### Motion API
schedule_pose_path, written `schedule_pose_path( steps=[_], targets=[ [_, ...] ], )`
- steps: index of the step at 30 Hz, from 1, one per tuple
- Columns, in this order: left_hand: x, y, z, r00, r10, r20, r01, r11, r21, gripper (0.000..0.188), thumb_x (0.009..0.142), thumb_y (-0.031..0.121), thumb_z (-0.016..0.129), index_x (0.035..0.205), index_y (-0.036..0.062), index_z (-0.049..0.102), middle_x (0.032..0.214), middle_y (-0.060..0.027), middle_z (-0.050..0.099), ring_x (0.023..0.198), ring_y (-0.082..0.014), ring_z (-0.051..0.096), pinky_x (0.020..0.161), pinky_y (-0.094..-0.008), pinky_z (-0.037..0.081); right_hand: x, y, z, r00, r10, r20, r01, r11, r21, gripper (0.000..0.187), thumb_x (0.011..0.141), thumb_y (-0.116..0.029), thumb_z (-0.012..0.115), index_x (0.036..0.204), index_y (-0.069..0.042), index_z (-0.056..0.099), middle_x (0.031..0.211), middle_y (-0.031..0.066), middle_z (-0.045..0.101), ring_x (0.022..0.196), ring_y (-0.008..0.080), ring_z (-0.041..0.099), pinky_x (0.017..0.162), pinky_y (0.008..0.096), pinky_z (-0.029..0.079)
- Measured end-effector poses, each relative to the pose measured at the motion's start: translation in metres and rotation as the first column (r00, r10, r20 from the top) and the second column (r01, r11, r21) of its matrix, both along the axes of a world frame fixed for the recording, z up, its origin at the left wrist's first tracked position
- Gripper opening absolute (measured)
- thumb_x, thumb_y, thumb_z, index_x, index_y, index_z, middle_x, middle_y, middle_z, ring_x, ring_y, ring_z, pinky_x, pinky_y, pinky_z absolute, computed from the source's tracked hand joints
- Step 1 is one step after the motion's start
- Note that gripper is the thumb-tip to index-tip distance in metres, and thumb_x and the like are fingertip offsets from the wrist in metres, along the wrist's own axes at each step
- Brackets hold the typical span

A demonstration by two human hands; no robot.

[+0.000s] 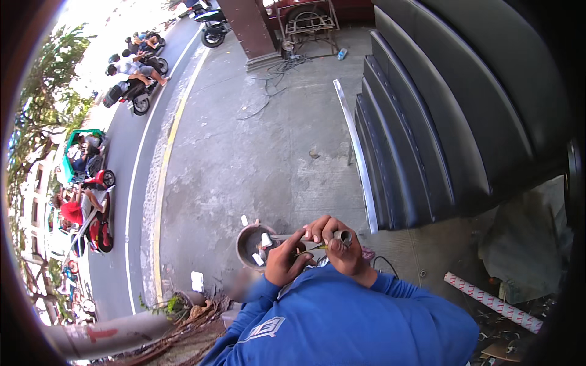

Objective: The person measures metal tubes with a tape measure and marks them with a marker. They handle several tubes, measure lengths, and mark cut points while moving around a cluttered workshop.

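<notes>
My right hand is closed around a short, grey metal tube, whose round hollow end points up beside my thumb. Close against it on the left, my left hand has its fingers curled in. A thin, yellowish sliver shows between the two hands; what exactly the left fingers grip is hidden. A narrow grey bar sticks out to the left past the left fingertips. Both forearms wear blue sleeves.
A round tub holding white pieces stands just left of my hands. Stacked black panels with a silver edge strip rise at right. A patterned roll lies lower right. Riders on motorcycles pass on the road at left.
</notes>
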State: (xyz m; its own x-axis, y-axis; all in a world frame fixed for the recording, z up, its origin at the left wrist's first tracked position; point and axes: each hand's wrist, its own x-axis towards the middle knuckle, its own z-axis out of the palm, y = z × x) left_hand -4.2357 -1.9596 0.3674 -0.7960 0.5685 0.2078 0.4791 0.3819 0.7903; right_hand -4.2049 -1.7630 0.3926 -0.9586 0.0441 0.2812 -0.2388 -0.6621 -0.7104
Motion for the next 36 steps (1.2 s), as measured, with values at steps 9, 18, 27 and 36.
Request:
schedule_pose_path(
  steps=[9,18,27,36],
  targets=[
    [-0.322,0.035,-0.054,0.944,-0.249,-0.218,0.292,0.936,0.195,0.015,0.087,-0.001,0.065,0.101,0.0016,0.067,0.082,-0.013,0.066,0.07,-0.0288,0.066,0.063,-0.0365,0.052,-0.265,0.027,-0.047,0.952,-0.297,-0.074,0.304,0.888,0.346,0.056,0.084,-0.033,0.09,0.104,-0.015,0.041,0.11,0.0081,0.049,0.1,0.0148,0.05,0.096,0.0319,0.042],
    [-0.648,0.125,-0.035,0.883,-0.43,0.188,0.205,0.714,0.669,0.024,0.098,0.011,0.047,0.094,-0.0067,0.062,0.083,-0.0138,0.064,0.071,-0.0204,0.062,0.064,-0.0335,0.049,-0.536,0.073,-0.029,0.674,-0.728,-0.126,0.518,0.344,0.783,0.033,0.094,-0.024,0.08,0.078,-0.005,0.058,0.068,0.0049,0.057,0.059,0.011,0.054,0.055,0.0312,0.044],
    [-0.892,0.275,-0.072,0.897,-0.437,0.064,0.311,0.728,0.61,0.037,0.112,0.026,0.044,0.096,-0.0036,0.057,0.103,-0.0149,0.055,0.094,-0.0242,0.057,0.088,-0.0422,0.056,-0.799,0.201,-0.058,0.879,-0.443,0.173,0.173,0.637,0.751,0.057,0.099,-0.031,0.073,0.147,-0.008,0.052,0.114,0.0107,0.074,0.087,0.0159,0.071,0.076,0.0334,0.056],
    [-1.124,0.567,-0.032,0.806,-0.584,-0.095,0.529,0.638,0.56,0.033,0.108,0.027,0.052,0.106,-0.0017,0.07,0.138,-0.0199,0.049,0.111,-0.026,0.053,0.092,-0.0412,0.047,-1.005,0.465,-0.049,0.709,-0.703,-0.048,0.499,0.452,0.739,0.039,0.1,-0.021,0.069,0.135,-0.004,0.066,0.118,0.0148,0.071,0.105,0.0258,0.069,0.092,0.0389,0.053]
  ],
)
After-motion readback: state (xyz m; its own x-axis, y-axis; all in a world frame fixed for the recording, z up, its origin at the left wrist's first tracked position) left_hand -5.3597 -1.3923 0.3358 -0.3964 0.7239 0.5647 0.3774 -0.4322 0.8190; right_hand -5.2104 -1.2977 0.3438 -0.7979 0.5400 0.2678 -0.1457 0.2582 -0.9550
